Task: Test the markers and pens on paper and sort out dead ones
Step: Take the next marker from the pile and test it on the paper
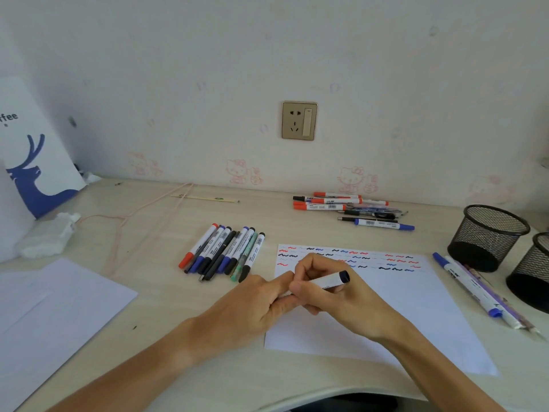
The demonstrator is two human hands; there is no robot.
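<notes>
A white marker with a dark blue end (331, 281) lies across my right hand (329, 289), whose fingers curl round its barrel above the test paper (416, 307). My left hand (261, 301) meets it from the left and pinches the marker's hidden left end. The paper's top carries rows of red, blue and black squiggles. A bunch of several markers and pens (222, 252) lies left of the paper. A second group, mostly red-capped (341, 205), lies at the back. Two or three more pens (475, 288) lie at the paper's right edge.
Two black mesh pen cups (487, 236) stand at the right, one partly cut off. Blank white sheets (53, 307) lie at the left front. A crumpled tissue (47, 234), a pink cord (127, 215) and a white bag with a blue deer (35, 162) sit at the left.
</notes>
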